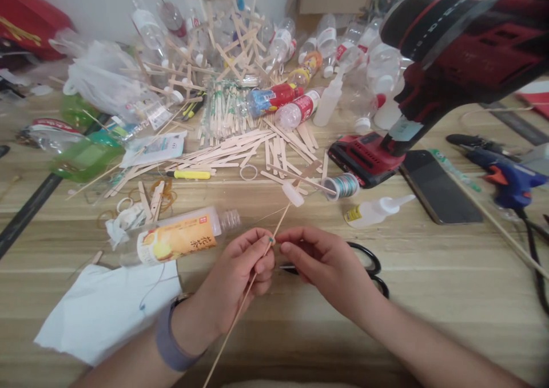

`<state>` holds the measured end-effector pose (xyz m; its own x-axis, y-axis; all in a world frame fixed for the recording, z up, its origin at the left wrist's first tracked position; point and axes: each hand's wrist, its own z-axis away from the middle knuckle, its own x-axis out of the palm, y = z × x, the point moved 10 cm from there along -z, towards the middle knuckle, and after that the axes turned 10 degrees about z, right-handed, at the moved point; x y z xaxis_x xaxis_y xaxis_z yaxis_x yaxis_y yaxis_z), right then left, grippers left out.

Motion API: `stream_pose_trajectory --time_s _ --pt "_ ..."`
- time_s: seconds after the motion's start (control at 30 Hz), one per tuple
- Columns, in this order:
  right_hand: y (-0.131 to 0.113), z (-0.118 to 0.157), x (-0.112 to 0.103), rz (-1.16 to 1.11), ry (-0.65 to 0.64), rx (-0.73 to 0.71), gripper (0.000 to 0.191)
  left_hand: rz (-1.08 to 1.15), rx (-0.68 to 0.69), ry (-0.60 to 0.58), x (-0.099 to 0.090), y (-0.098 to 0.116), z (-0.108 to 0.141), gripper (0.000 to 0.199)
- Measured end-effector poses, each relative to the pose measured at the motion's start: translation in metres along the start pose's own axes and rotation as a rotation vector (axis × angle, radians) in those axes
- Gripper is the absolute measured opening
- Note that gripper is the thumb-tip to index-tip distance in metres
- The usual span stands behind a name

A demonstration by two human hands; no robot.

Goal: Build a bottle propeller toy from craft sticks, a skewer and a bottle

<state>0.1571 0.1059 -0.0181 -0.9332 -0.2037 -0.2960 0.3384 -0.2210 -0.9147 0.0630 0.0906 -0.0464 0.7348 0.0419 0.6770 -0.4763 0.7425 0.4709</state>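
My left hand (246, 273) is closed around a thin wooden skewer (229, 345) that slants up and away across the table. A small teal wrap, perhaps thread, shows on the skewer by my left thumb. Near its far end sits a whitish translucent piece (293, 194), with flat wooden strips around it. My right hand (319, 262) is beside the teal spot, thumb and forefinger pinched together; whatever is between them is too small to make out. Black-handled scissors (372, 260) lie partly hidden behind my right hand.
A labelled plastic bottle (178, 239) lies left of my hands, above white paper (115, 313). Beyond are a thread spool (343, 186), glue bottle (377, 210), phone (441, 187), red drill (463, 50), blue glue gun (510, 176), yellow-handled tool (191, 174) and craft sticks (227, 150).
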Motion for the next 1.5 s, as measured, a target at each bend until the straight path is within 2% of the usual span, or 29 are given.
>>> stream_pose_trajectory --time_s 0.23,0.53,0.87,1.3,1.5 --pt "0.002 -0.002 0.000 -0.136 -0.003 -0.017 0.029 -0.073 -0.015 0.035 -0.003 -0.001 -0.001 0.030" --pt "0.001 -0.003 0.000 -0.137 -0.009 -0.062 0.021 -0.264 0.076 0.125 -0.005 0.008 0.005 0.026" --pt "-0.003 0.000 0.006 -0.131 -0.016 -0.093 0.027 -0.277 0.089 0.196 -0.011 0.009 0.007 0.029" --pt "-0.004 0.005 0.006 -0.235 0.101 -0.132 0.016 -0.272 0.075 0.162 -0.006 0.006 0.010 0.028" --pt "-0.006 0.007 0.005 -0.309 0.139 -0.157 0.025 -0.192 0.021 0.139 -0.002 0.002 0.011 0.032"
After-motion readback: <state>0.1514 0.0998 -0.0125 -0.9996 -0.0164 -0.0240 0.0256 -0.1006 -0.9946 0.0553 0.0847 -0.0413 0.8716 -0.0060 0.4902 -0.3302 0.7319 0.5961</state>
